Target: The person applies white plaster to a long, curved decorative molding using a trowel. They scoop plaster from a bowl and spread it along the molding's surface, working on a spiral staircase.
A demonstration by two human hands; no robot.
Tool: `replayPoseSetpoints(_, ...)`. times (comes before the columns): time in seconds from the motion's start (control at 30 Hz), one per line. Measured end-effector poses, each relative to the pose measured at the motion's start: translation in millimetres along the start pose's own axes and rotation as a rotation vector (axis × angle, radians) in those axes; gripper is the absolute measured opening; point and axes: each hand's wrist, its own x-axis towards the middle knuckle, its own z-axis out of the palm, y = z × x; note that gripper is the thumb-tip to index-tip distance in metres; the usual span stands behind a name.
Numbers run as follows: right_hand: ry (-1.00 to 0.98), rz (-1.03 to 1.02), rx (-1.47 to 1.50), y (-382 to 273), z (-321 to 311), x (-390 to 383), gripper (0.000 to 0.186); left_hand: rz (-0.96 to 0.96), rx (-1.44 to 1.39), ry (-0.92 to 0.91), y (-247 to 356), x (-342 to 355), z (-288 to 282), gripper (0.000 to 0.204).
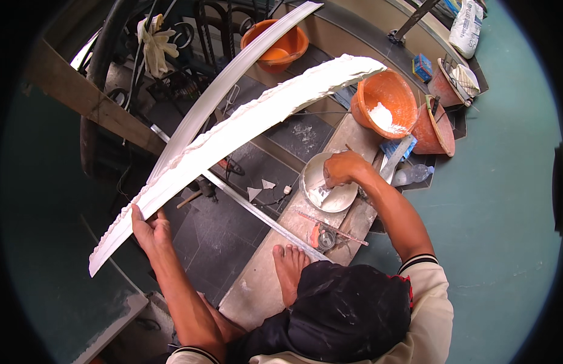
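My left hand [151, 227] grips the lower end of a long white moulding strip [233, 139], which carries a lumpy bead of white paste along one edge. A second white strip [233, 75] lies behind it. My right hand [342, 168] is closed over a white bowl [348, 200] of white paste, on something coated white that I cannot make out. The bowl sits on a dusty plank [257, 285], with a tape measure [325, 240] beside it.
Orange buckets [384, 88] [275, 42] and a plastic bottle [415, 176] surround the work. A metal bar [257, 212] crosses the dark tiled steps [202, 242]. Gloves [154, 45] hang at railings upper left; a wooden board [93, 103] juts nearby. My bare foot [287, 273] rests on the plank.
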Motion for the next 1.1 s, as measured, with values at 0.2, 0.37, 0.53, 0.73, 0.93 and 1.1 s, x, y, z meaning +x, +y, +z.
replayPoseSetpoints(0.2, 0.040, -0.134, 0.514, 47, 13, 4, 0.032, 0.037, 0.046, 0.066, -11, -8, 3, 0.038)
replayPoseSetpoints(0.37, 0.050, -0.086, 1.008, 71, 44, -12, 0.028, 0.039, 0.062, 0.101, -19, -5, -1, 0.036)
replayPoseSetpoints(0.53, 0.304, -0.020, 1.418, 62, 78, -66, 0.022, 0.036, 0.090, 0.127, -39, -19, 7, 0.037)
replayPoseSetpoints(0.73, 0.936, -0.377, 1.847, 2, 87, -76, 0.021, -0.024, 0.103, 0.062, -72, -38, 8, 0.044)
replayPoseSetpoints(0.93, 1.569, -0.246, 1.702, -51, 43, -27, 0.024, -0.095, 0.106, 0.042, -96, -60, 21, 0.046)
replayPoseSetpoints(1.1, 1.719, -0.038, 1.426, -61, 53, 13, 0.021, -0.107, 0.103, 0.046, -95, -77, 32, 0.047)
